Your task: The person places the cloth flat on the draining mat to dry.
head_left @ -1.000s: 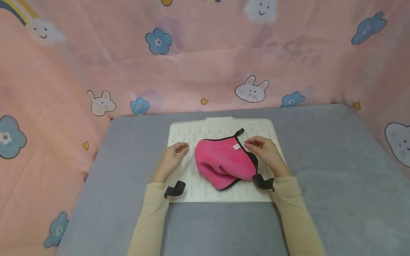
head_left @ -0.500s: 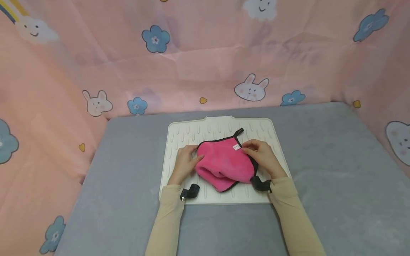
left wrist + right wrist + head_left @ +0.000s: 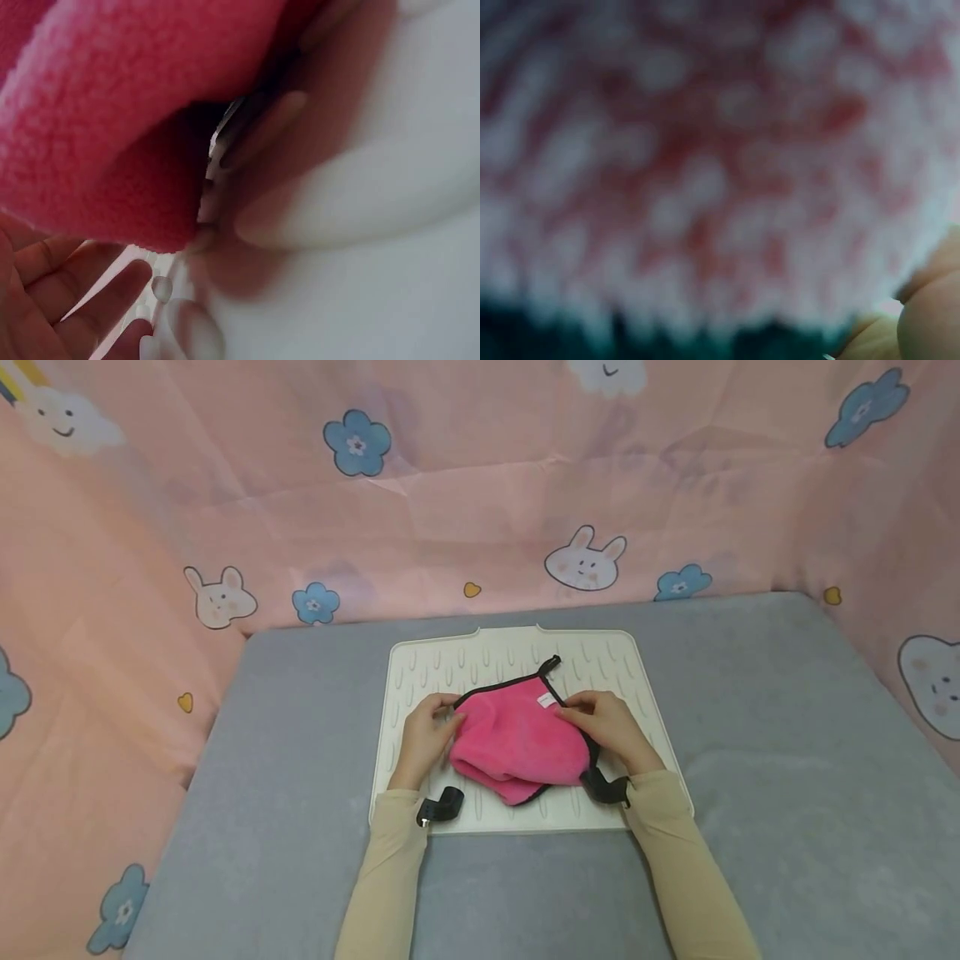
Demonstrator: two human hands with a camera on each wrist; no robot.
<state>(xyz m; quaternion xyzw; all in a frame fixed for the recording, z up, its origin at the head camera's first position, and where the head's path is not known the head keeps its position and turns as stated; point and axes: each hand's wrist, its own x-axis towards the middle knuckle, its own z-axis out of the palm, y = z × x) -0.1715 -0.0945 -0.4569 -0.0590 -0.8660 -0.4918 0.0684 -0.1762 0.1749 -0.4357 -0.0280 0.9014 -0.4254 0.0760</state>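
Note:
A pink fleecy towel (image 3: 517,735) with black edging, a small white label (image 3: 547,700) and a black hanging loop (image 3: 551,663) lies crumpled and partly folded. My left hand (image 3: 424,739) pinches its left edge between thumb and fingers. On the other side my right hand (image 3: 611,727) pinches the right edge just below the label. In the left wrist view the towel (image 3: 127,112) curls in a fold above the spread lower fingers (image 3: 105,307). Blurred pink pile fills most of the right wrist view, with a bit of the right hand (image 3: 937,315) at the lower right corner.
Beneath the towel is a cream ribbed mat (image 3: 480,814) on a grey cloth-covered table (image 3: 300,760). A pink curtain (image 3: 450,485) printed with rabbits and flowers stands behind and on both sides. A black camera (image 3: 441,806) sits at the left wrist, another (image 3: 603,787) at the right.
My left hand has come in from the left and taken hold of the towel's left edge. My right hand has closed on the right edge. The towel's upper left part looks pulled slightly flatter.

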